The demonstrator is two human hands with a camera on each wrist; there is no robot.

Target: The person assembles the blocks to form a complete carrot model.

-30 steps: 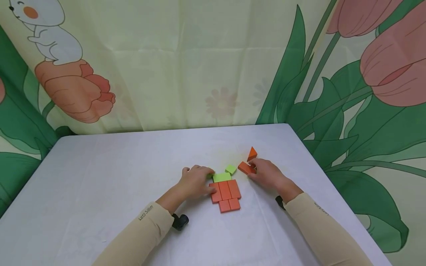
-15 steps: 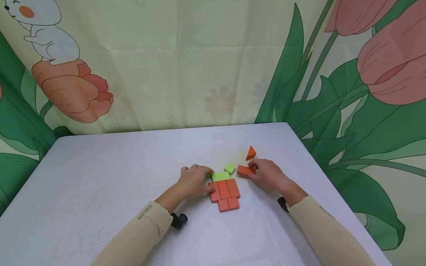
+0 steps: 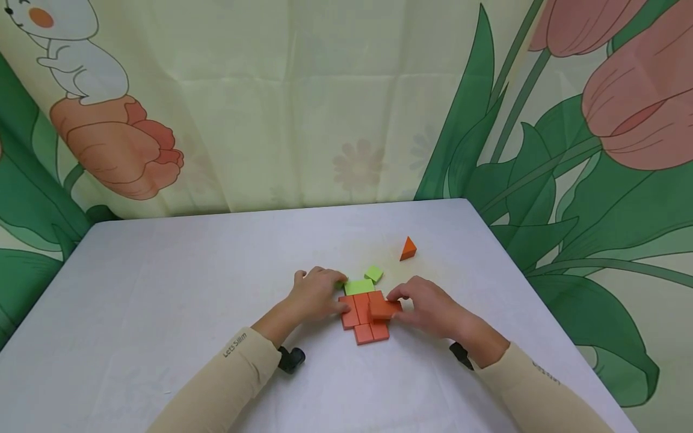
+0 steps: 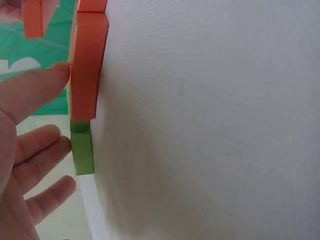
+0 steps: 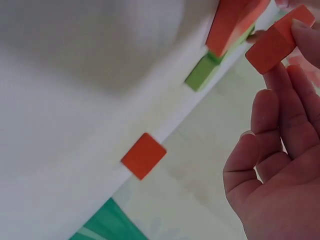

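My right hand (image 3: 433,307) pinches an orange-red rectangular block (image 3: 385,310) between thumb and fingers. That block is raised over the right side of a flat layout of orange-red blocks (image 3: 349,314) on the table. In the right wrist view, the held block (image 5: 272,47) shows clear of the tabletop. At the layout's left side rests my left hand (image 3: 316,296), its thumb on an orange-red block (image 4: 87,67) and its fingertips at a green block (image 4: 83,152). A light green block (image 3: 360,287) borders the layout's far edge, and a small green block (image 3: 373,275) sits askew behind it.
An orange triangular block (image 3: 408,249) stands alone farther back on the right. White cloth covers the table (image 3: 162,300), whose far edge meets a printed curtain (image 3: 260,120) with flowers and a white animal.
My right hand has picked up the orange-red block from beside the small green block and brought it toward me and left, over the layout. My left hand stays in place.
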